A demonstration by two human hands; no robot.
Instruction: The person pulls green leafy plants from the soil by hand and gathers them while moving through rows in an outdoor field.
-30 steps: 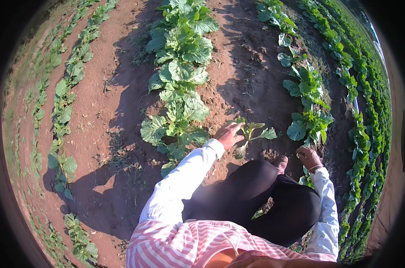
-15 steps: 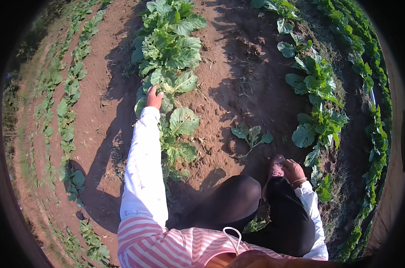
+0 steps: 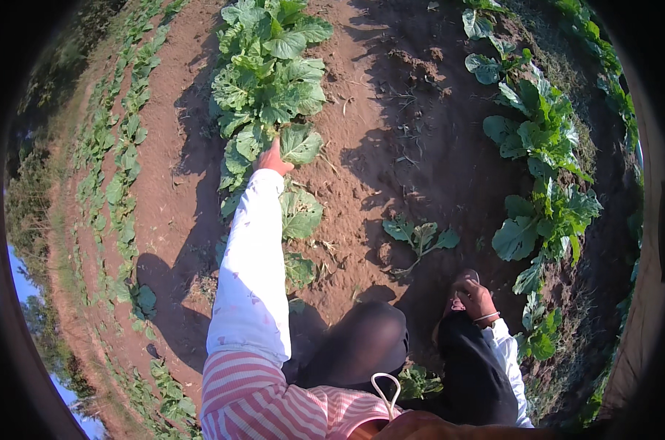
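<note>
My left hand (image 3: 273, 158) reaches forward into a row of leafy green plants (image 3: 270, 88). One finger stretches up against the foliage beside a hole-marked leaf (image 3: 301, 144); the other fingers are partly hidden, and no held thing shows. Low on the right, my right hand (image 3: 477, 301) is closed with curled fingers, resting against the brownish-pink shoe (image 3: 461, 287) on my foot. Whatever may be inside those fingers cannot be made out. Between the hands, a small leafy plant (image 3: 422, 237) lies slumped on the brown soil.
Below my left hand's row, another holed leaf (image 3: 301, 213) spreads near my sleeve. A second row of leafy plants (image 3: 538, 220) runs along the right, with dry grass beside it. Further rows (image 3: 119, 191) line the left. My bent knee (image 3: 373, 334) sits low in the middle.
My left hand has moved slightly right along its row, to the holed leaf, its finger now reaching up. My right hand stays by the shoe. The view has shifted, showing sky at the left.
</note>
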